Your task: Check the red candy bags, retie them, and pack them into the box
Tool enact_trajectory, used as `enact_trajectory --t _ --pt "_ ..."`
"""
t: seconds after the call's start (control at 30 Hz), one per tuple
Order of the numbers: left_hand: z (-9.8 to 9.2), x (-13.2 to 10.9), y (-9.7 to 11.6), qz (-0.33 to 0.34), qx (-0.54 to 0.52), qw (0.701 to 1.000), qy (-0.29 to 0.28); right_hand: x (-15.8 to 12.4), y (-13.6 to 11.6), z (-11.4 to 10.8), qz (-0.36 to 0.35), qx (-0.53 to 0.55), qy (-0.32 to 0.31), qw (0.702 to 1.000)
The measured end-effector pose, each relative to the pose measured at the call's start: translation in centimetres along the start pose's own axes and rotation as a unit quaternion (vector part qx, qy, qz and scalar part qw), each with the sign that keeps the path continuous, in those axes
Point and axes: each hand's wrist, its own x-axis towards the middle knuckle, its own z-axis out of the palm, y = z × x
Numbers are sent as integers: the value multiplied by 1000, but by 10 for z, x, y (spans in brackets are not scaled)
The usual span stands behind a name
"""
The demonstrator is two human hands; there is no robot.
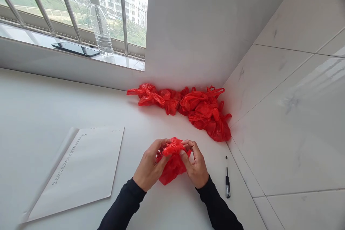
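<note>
Between my two hands is a red plastic bag, its gathered top bunched up or knotted. My left hand pinches the left side of that gathered part with thumb and fingers. On the right side, my right hand grips it in the same way, thumb toward me. The lower part of the bag hangs toward the table, and whether it touches the surface I cannot tell. Beyond my hands, a heap of several red plastic bags, crumpled and tied, lies against the wall and into the corner.
A white paper pad with handwriting lies on the white table to the left. An uncapped black pen rests at right near the tiled wall. On the windowsill are a phone and a clear water bottle.
</note>
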Motion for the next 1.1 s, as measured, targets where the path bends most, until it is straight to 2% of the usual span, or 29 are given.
enact_trajectory --t 0.17,0.4,0.63,0.8,0.93,1.1 --pt "3 0 0 -30 -36 998 43 -3 2 3 8 12 17 1000" --pt "1 4 0 -78 -122 987 67 -7 1 12 17 35 16 999" --pt "0 1 0 -58 -94 992 67 -5 -2 11 14 33 16 999" --pt "-6 3 -2 -67 -74 990 97 -3 2 7 20 35 35 999" --pt "-7 3 0 -64 -52 995 52 -3 3 6 26 49 43 998" --pt "6 -5 -1 -18 10 1000 -15 -3 -1 4 7 53 41 998"
